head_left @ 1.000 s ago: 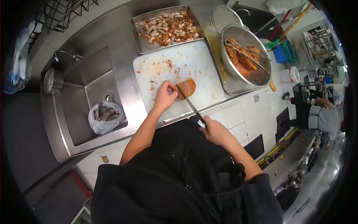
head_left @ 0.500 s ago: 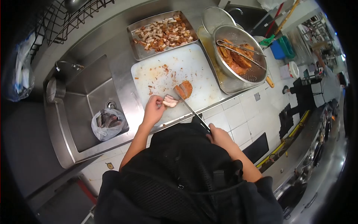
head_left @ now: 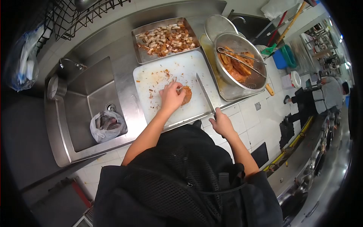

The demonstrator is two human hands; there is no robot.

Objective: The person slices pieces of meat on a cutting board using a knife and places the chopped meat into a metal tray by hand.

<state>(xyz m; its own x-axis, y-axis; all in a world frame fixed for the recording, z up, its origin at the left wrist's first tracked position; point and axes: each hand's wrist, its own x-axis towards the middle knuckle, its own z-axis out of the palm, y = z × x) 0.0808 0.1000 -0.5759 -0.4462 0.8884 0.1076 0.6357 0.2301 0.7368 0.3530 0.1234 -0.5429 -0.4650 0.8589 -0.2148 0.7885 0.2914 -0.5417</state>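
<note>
On the white cutting board (head_left: 202,64), my left hand (head_left: 172,97) has its fingers curled over the left side of a piece of browned roast meat (head_left: 186,96). The hand hides part of that meat, and the pale slices are mostly out of sight under it. My right hand (head_left: 222,123) grips the handle of a long knife (head_left: 205,90) at the board's near right edge. Its blade points away from me over the board, apart from the meat. Small browned crumbs are scattered over the board's left half.
Behind the board stands a metal tray (head_left: 145,59) of chopped meat. To the right, a perforated colander (head_left: 257,81) holds large meat pieces and tongs (head_left: 244,61). A sink (head_left: 81,102) with a plastic bag (head_left: 107,126) lies left. Another person (head_left: 329,96) stands far right.
My left hand has moved away from me and right, from the cut slices onto the larger piece. The knife has left the meat and swung right, its tip now farther away from me.
</note>
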